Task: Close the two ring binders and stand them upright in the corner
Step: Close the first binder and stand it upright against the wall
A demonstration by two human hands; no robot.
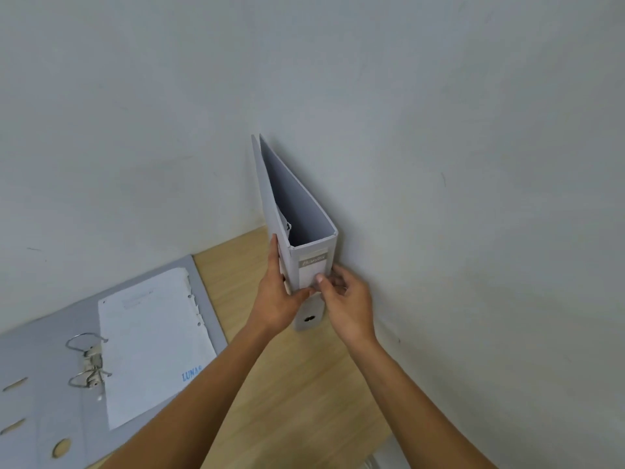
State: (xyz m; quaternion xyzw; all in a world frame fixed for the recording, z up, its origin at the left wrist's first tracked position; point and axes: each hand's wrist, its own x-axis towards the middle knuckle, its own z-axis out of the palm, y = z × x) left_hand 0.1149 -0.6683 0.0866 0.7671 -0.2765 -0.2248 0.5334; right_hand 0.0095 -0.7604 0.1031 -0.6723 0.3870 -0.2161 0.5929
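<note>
Ring binder in pale grey card with a labelled spine (306, 265) stands upright at frame centre in the wall corner, clasped by both hands: left hand (275, 294) flat on its side, right hand (346, 301) pinching the spine. Second grey binder (44, 377) lies open at lower left on the light wooden desk (297, 384), white punched paper (152, 340) inside.
</note>
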